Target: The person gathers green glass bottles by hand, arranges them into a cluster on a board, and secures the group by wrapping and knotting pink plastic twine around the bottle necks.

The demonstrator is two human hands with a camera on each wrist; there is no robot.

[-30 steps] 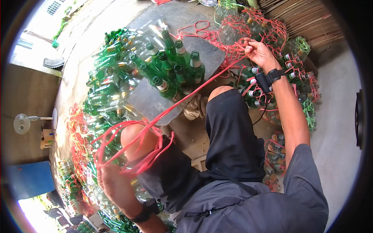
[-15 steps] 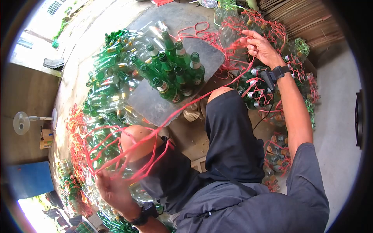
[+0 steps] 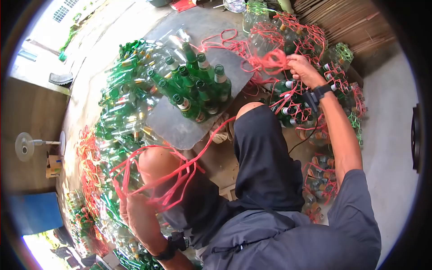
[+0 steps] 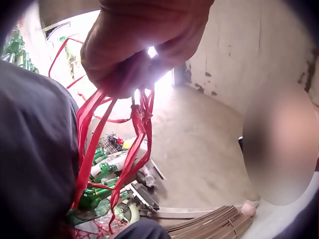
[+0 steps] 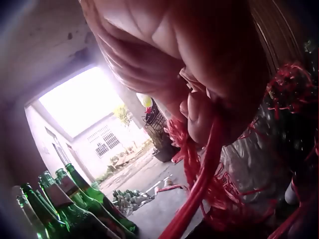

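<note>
My left hand [image 3: 143,220] is low at the left, beside the bare left knee, gripping red plastic twine. In the left wrist view several flat strands of the twine [image 4: 95,142] hang below the curled fingers, with a knot among them. My right hand [image 3: 306,72] is raised at the upper right and pinches a bunched loop of red twine [image 3: 275,60]. In the right wrist view a thick twisted strand [image 5: 199,186] runs down from thumb and fingers. Between the hands the twine sags over the knees. Green bottles [image 3: 198,96] stand upright on a grey slab [image 3: 175,128] ahead.
Many green and clear bottles [image 3: 119,105] lie piled left of the slab. Bottles bound in red netting [image 3: 310,36] stand at the right, by a stack of thin slats [image 3: 346,22]. A heap of red twine [image 3: 89,157] and a fan [image 3: 24,145] are further left.
The twine between the hands was taut and straight; it now hangs slack. My right hand has come down slightly with a bunched loop at its fingers. My left hand has shifted a little rightward.
</note>
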